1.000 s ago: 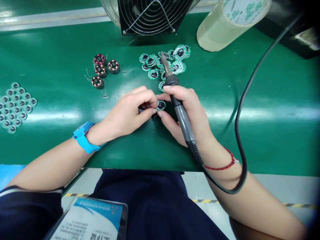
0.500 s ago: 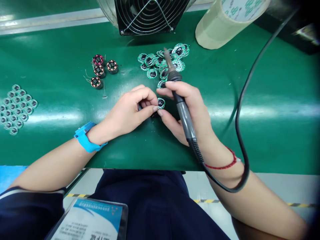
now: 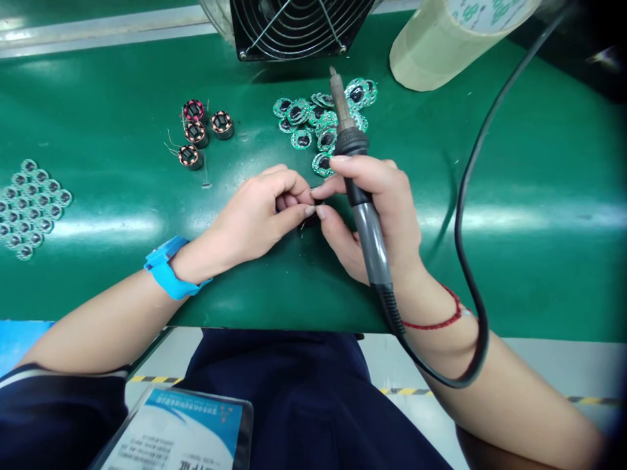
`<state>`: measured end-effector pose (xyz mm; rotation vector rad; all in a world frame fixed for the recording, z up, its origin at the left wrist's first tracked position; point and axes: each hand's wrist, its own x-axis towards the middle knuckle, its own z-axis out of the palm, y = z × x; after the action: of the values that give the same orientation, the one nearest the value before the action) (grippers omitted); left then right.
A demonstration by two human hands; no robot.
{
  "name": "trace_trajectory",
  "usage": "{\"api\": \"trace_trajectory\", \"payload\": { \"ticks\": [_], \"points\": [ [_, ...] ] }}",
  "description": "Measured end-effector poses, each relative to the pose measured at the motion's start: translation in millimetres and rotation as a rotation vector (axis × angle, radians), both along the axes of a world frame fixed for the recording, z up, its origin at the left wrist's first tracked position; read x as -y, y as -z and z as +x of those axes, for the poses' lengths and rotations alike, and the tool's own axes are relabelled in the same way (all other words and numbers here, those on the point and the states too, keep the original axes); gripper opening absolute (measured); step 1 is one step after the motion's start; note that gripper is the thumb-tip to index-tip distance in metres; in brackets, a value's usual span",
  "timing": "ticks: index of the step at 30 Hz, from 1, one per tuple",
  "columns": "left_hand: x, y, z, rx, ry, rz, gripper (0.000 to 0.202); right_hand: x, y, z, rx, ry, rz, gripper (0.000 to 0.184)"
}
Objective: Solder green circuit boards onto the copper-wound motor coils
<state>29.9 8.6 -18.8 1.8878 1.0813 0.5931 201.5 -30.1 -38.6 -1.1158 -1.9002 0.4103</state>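
Note:
My left hand [image 3: 262, 209] is closed in a pinch on a small round circuit board, now mostly hidden between the fingertips. Just under those fingertips a dark piece [image 3: 308, 222] with thin wire ends shows in part; its kind is unclear. A grey-and-black soldering iron [image 3: 372, 245] rests in the grip of my right hand [image 3: 389, 215], its tip pointing up and away. The right thumb and forefinger meet the left fingertips at the board. Beyond them lies a loose pile of round green circuit boards [image 3: 300, 139].
Several copper-wound coils [image 3: 222, 125] stand at left of the pile. More round boards [image 3: 33, 213] lie in neat rows at far left. A black fan [image 3: 298, 29] and a wide tape roll [image 3: 431, 49] stand at the back. The iron's cable [image 3: 458, 215] loops over my right forearm.
The round board has turned out of sight between my fingertips. My right forefinger has come down to the left fingertips, and the iron has swung slightly right and more upright.

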Motion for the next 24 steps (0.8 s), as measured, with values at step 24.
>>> {"api": "trace_trajectory", "payload": {
  "ticks": [24],
  "points": [
    [-0.7,-0.5,-0.9,0.005,-0.037,-0.043,0.013,5.6,-3.4,2.8,0.033,0.079,0.021,0.037]
  ]
}}
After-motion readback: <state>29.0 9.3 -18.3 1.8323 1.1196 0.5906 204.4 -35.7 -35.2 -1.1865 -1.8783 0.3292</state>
